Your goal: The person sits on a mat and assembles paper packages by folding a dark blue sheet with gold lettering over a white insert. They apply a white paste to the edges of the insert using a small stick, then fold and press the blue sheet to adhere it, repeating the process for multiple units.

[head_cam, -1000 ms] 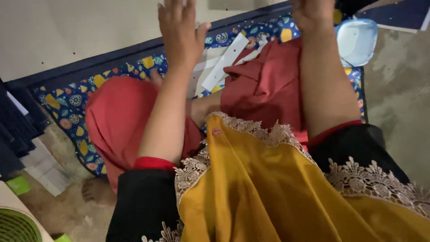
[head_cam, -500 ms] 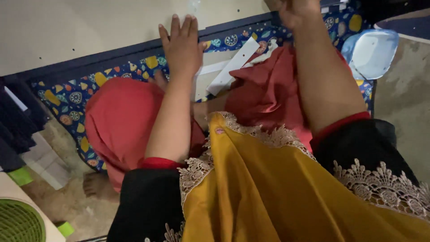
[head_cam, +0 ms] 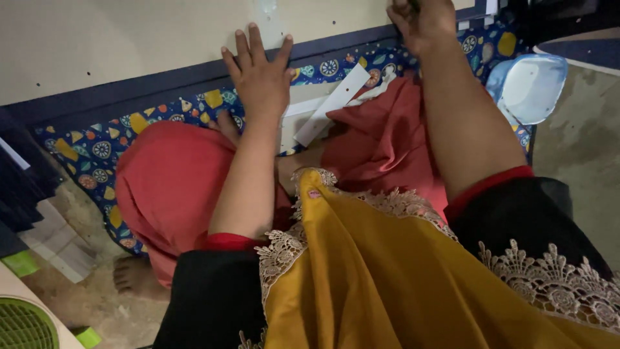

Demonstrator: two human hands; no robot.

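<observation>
- We see the left hand (head_cam: 258,74) laid flat with its fingers spread apart, the fingertips on the pale wall panel (head_cam: 129,39) and the palm over the dark blue strip (head_cam: 161,81) that runs along the panel's lower edge.
- It grips nothing; it only presses against the surface.
- The right hand (head_cam: 423,22) is at the top edge of the view, its fingers curled together against the same panel; we cannot tell whether it clamps on anything, since the frame cuts it off.
- Just below the left hand, a white flat strip (head_cam: 332,103) lies tilted across the red cloth (head_cam: 381,142) on the person's lap, near the wrist but apart from it.
- A second red-covered mound (head_cam: 168,181) sits to the left of the left forearm, touching it.
- Beneath them lies a blue patterned mat (head_cam: 84,148) with yellow and orange shapes, butting against the dark strip.
- A mustard-yellow garment with lace trim (head_cam: 387,278) fills the lower foreground.
- A pale blue plastic container (head_cam: 529,87) rests on the floor, well apart to the right of the right forearm.
- A bare foot (head_cam: 135,278) shows at the lower left, near a green vented object (head_cam: 26,326).
</observation>
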